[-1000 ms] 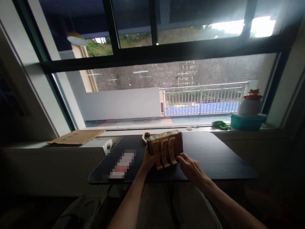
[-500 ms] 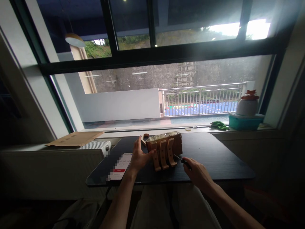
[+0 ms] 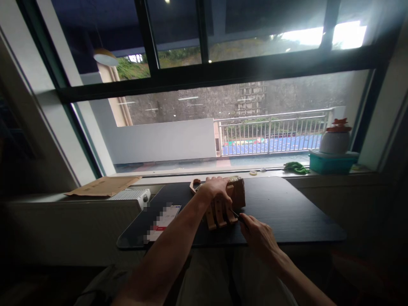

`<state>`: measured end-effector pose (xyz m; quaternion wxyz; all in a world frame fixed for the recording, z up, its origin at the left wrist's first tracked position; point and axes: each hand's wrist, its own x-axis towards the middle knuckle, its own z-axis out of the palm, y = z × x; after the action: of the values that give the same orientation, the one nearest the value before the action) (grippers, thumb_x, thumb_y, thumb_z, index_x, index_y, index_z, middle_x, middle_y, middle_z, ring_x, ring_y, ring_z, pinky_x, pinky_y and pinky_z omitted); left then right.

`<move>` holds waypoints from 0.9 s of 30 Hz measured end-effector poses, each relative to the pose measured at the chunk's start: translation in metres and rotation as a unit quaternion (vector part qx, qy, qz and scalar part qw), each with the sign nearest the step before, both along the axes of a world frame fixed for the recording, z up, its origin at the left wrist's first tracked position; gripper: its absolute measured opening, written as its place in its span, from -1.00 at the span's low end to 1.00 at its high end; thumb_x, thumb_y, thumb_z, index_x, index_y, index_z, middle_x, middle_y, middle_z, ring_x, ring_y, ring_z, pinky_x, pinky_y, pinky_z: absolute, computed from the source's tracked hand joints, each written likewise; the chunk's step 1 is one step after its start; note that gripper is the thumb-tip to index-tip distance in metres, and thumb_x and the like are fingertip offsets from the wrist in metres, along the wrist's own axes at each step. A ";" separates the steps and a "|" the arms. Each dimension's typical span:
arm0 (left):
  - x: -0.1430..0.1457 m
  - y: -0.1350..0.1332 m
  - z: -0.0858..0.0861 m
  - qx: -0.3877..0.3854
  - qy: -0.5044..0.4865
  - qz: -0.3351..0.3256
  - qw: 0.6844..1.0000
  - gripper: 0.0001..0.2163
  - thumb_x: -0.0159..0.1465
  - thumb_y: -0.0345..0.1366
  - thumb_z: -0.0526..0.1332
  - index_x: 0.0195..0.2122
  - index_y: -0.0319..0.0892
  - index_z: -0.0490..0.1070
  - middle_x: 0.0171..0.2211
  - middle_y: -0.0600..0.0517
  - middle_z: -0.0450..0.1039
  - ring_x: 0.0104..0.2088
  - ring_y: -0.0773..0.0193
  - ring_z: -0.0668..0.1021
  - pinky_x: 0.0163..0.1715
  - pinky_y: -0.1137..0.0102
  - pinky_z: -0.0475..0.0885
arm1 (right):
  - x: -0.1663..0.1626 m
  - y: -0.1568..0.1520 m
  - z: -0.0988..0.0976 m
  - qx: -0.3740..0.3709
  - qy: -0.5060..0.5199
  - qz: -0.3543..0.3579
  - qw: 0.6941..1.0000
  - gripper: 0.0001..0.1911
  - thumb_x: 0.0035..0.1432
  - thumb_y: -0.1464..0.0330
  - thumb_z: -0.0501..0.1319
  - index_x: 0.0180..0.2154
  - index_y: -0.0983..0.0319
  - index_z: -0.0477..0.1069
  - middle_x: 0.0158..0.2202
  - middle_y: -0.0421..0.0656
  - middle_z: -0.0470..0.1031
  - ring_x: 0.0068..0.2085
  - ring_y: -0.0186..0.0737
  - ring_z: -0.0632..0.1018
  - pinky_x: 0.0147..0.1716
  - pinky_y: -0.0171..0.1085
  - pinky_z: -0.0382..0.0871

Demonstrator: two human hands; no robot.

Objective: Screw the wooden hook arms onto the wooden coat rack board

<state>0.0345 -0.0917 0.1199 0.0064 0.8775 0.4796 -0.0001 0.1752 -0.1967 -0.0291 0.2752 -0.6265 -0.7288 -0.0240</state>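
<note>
On the dark table a brown cardboard box (image 3: pixel 239 193) lies with clear tape along its top. Three curved wooden pieces with dark holes lean against its near side; one of them is a curved wooden piece (image 3: pixel 211 219) at the left. My left hand (image 3: pixel 218 188) reaches over the box and grips the upper part of the rightmost piece, covering most of the tops. My right hand (image 3: pixel 256 229) is closed around a thin-shafted tool (image 3: pixel 235 213) with a black handle, its tip at the rightmost piece. Another curved wooden piece (image 3: pixel 194 185) rests behind my left hand.
A phone (image 3: pixel 165 221) lies at the left of the table (image 3: pixel 293 216). Brown paper (image 3: pixel 102 186) covers part of the radiator (image 3: pixel 137 195). A green cloth (image 3: pixel 296 168) and a teal box (image 3: pixel 333 162) bearing a white container (image 3: pixel 335 140) stand on the windowsill.
My left hand has moved right and up from the left end of the box onto the tops of the wooden pieces. The right hand has shifted slightly left with the tool.
</note>
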 end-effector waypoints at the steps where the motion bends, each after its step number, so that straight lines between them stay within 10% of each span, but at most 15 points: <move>1: 0.000 0.000 0.001 0.006 0.038 -0.001 0.999 -0.21 -0.18 0.05 0.38 0.10 -0.05 0.24 0.03 -0.09 0.38 0.00 -0.10 0.42 0.01 0.10 0.25 | 0.000 0.000 0.000 0.001 0.001 0.001 1.000 -0.68 0.29 0.33 -0.04 0.02 0.17 0.33 -0.15 -0.15 0.53 -0.30 -0.19 0.57 -0.40 -0.30 0.26; 27: 0.005 -0.013 -0.004 0.100 0.096 0.006 0.990 -0.40 0.01 -0.20 0.29 0.12 -0.04 0.23 -0.03 -0.03 0.45 -0.08 0.10 0.51 -0.13 0.34 0.42 | -0.007 -0.001 -0.001 -0.011 -0.041 -0.025 0.999 -0.70 0.30 0.33 -0.04 -0.01 0.16 0.35 -0.15 -0.16 0.53 -0.32 -0.22 0.58 -0.44 -0.31 0.24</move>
<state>0.0400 -0.1049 0.1159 -0.1272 0.8667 0.4811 -0.0359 0.1682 -0.1981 -0.0299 0.2371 -0.6463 -0.7237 -0.0484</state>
